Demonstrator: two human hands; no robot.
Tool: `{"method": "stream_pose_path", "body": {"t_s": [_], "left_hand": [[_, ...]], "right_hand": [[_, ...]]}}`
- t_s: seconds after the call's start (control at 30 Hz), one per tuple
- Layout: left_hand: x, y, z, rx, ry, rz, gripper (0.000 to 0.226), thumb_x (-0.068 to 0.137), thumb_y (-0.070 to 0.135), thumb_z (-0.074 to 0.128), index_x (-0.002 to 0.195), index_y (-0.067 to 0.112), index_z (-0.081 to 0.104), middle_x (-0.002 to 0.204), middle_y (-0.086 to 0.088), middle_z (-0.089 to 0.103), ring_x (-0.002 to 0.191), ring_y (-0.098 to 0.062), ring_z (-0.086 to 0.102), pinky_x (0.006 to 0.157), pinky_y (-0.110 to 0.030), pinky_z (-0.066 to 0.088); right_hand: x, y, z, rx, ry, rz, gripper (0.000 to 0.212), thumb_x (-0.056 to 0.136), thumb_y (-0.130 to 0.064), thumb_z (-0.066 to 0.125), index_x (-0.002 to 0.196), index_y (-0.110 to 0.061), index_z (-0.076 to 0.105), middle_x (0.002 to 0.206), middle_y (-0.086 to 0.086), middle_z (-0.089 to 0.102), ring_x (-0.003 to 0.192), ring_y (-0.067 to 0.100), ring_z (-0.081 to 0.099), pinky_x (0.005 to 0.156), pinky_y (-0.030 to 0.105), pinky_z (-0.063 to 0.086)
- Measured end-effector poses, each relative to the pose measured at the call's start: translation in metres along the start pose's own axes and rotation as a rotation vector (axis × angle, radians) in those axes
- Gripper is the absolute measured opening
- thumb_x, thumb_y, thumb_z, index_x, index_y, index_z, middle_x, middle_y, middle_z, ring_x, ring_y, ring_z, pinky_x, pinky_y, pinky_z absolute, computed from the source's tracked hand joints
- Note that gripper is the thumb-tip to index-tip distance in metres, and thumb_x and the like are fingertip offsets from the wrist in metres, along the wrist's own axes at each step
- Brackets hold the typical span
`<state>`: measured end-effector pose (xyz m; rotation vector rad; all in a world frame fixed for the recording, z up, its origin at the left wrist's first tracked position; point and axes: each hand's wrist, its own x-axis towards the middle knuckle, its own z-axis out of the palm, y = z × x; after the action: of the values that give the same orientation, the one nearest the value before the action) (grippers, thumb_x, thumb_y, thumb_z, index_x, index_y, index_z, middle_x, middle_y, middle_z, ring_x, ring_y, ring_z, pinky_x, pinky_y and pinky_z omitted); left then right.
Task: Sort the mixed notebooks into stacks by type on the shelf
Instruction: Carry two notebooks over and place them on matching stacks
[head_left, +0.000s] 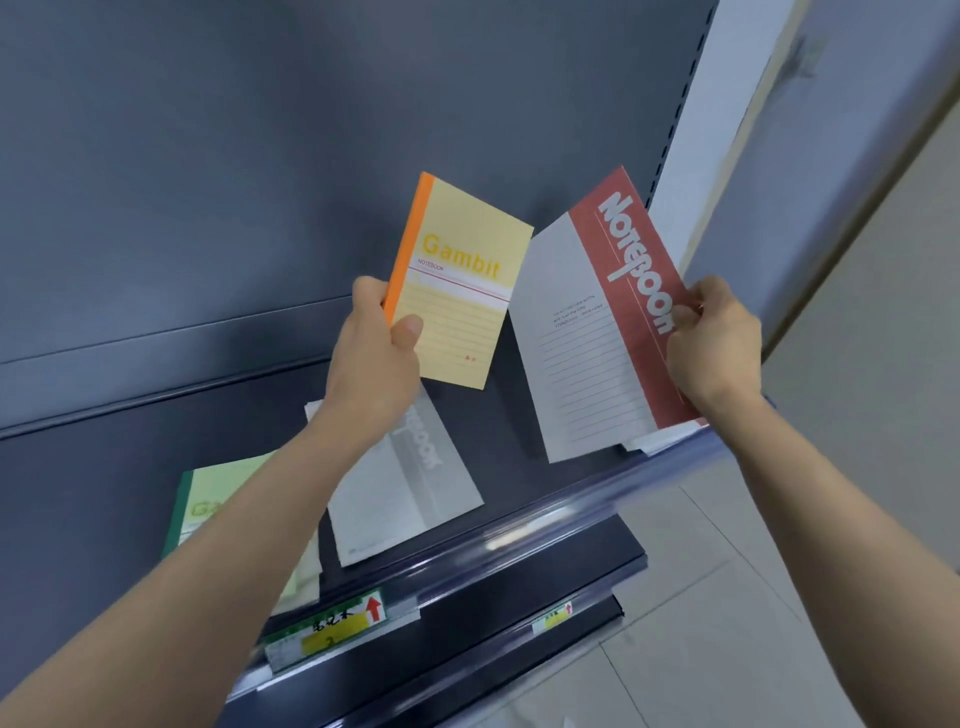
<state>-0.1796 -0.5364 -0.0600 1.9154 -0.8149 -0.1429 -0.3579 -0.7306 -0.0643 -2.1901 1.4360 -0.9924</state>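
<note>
Dark shelf (509, 415): grey notebook (415, 493) lies flat mid-shelf. Green notebook (218, 499) lies to its left, half hidden by the left forearm. Price label (332, 629) on front rail. Yellow notebook (462, 291) is held above the shelf, orange spine leftward, long axis near upright, top leaning right. Red notebook (613, 322) is also raised, top leaning left. Left hand (379, 353) grips the yellow one's spine, thumb on the cover. Right hand (711, 338) pinches the red one's right edge.

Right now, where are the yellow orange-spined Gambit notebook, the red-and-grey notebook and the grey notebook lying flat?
yellow orange-spined Gambit notebook (460, 291): head view, cover middle.
red-and-grey notebook (571, 338): head view, grey panel.
grey notebook lying flat (415, 496): head view, cover middle.
</note>
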Motion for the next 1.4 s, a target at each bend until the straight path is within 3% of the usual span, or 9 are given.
{"method": "stream_pose_path", "body": {"t_s": [0.23,0.4,0.53,0.7,0.8,0.9,1.07,1.27,1.4], "left_hand": [[0.004,0.026,0.061,0.005,0.071,-0.091,0.008,0.1,0.013,0.038,0.107,0.016,0.034,0.103,0.006,0.049,0.095,-0.016,0.049,0.075,-0.029,0.04],[-0.001,0.043,0.11,0.036,0.146,-0.166,0.006,0.1,0.015,0.039,0.104,0.016,0.034,0.099,0.007,0.049,0.09,-0.014,0.048,0.07,-0.026,0.037],[-0.007,0.045,0.131,0.063,0.209,-0.217,0.007,0.1,0.015,0.04,0.105,0.014,0.034,0.098,0.004,0.049,0.081,-0.013,0.048,0.056,-0.019,0.036],[-0.015,0.044,0.136,0.093,0.256,-0.252,0.008,0.1,0.015,0.04,0.104,0.014,0.033,0.091,0.006,0.048,0.071,-0.002,0.045,0.054,-0.015,0.034],[-0.02,0.041,0.132,0.104,0.274,-0.271,0.008,0.1,0.016,0.041,0.103,0.013,0.034,0.081,0.011,0.048,0.069,-0.004,0.046,0.056,-0.02,0.038],[-0.026,0.035,0.125,0.105,0.295,-0.294,0.008,0.099,0.017,0.042,0.103,0.014,0.035,0.081,0.012,0.049,0.069,-0.004,0.048,0.056,-0.021,0.039],[-0.041,0.022,0.094,0.118,0.373,-0.296,0.008,0.099,0.014,0.043,0.102,0.014,0.035,0.08,0.018,0.046,0.069,0.002,0.046,0.054,-0.012,0.034],[-0.073,-0.013,0.024,0.142,0.475,-0.339,0.009,0.098,0.012,0.044,0.099,0.011,0.036,0.077,0.012,0.047,0.067,-0.003,0.045,0.054,-0.024,0.033],[-0.09,-0.051,-0.036,0.142,0.486,-0.437,0.009,0.097,0.011,0.046,0.101,0.01,0.038,0.081,0.002,0.05,0.075,-0.019,0.047,0.065,-0.03,0.035]], "right_hand": [[0.064,0.061,0.008,-0.018,-0.134,0.007,0.018,0.095,-0.015,0.037,0.106,-0.009,0.049,0.096,0.011,0.062,0.081,0.032,0.06,0.073,0.047,0.055],[0.102,0.103,0.023,-0.083,-0.263,-0.056,0.019,0.094,-0.014,0.04,0.106,-0.004,0.05,0.093,0.011,0.06,0.081,0.03,0.058,0.073,0.041,0.052],[0.121,0.126,0.039,-0.262,-0.336,-0.12,0.019,0.091,-0.016,0.044,0.104,-0.003,0.051,0.1,0.018,0.063,0.089,0.036,0.06,0.081,0.045,0.051],[0.13,0.146,0.054,-0.557,-0.42,-0.172,0.026,0.091,-0.016,0.046,0.112,-0.002,0.052,0.114,0.015,0.056,0.108,0.032,0.054,0.072,0.027,0.04],[0.126,0.152,0.06,-0.626,-0.395,-0.294,0.029,0.087,-0.013,0.049,0.11,0.003,0.055,0.111,0.02,0.054,0.106,0.035,0.05,0.086,0.035,0.039],[0.121,0.132,0.062,-0.561,-0.331,-0.412,0.026,0.087,-0.009,0.051,0.109,0.005,0.055,0.111,0.024,0.055,0.105,0.039,0.048,0.087,0.04,0.039],[0.09,0.05,0.067,-0.19,-0.335,-0.766,0.024,0.089,-0.007,0.051,0.108,0.004,0.06,0.108,0.026,0.056,0.099,0.041,0.048,0.083,0.044,0.038],[0.012,-0.043,0.075,0.096,-0.309,-0.996,0.018,0.087,-0.004,0.056,0.101,0.004,0.063,0.104,0.021,0.058,0.097,0.041,0.051,0.082,0.044,0.044],[-0.04,-0.09,0.084,0.137,-0.332,-1.03,0.018,0.087,-0.006,0.057,0.102,0.002,0.064,0.104,0.019,0.058,0.097,0.039,0.051,0.079,0.042,0.045]]}}
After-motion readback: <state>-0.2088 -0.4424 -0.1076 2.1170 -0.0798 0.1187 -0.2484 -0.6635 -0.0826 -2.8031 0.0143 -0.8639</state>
